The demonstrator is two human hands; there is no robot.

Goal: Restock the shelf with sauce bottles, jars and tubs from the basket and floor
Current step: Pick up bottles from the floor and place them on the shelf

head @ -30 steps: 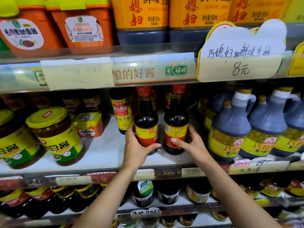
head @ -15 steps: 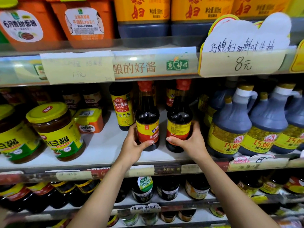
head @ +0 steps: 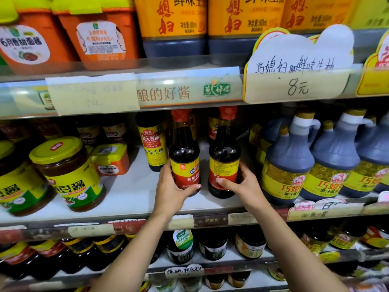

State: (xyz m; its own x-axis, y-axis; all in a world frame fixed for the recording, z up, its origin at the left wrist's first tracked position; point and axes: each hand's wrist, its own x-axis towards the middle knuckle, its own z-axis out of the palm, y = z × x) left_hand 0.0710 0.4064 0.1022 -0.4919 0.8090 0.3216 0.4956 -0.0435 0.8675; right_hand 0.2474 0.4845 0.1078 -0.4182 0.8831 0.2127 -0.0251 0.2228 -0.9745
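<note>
Left hand grips one red-capped dark sauce bottle, right hand grips its twin mid-frame, so I'd seat both flat on the white shelf, labels forward.

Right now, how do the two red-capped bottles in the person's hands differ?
The left bottle turns its front label with large characters to the camera; the right bottle shows only fine print. The left hand grips the left bottle, the right hand the right bottle. Both are upright, with red caps, dark sauce and yellow-and-red labels.
</note>
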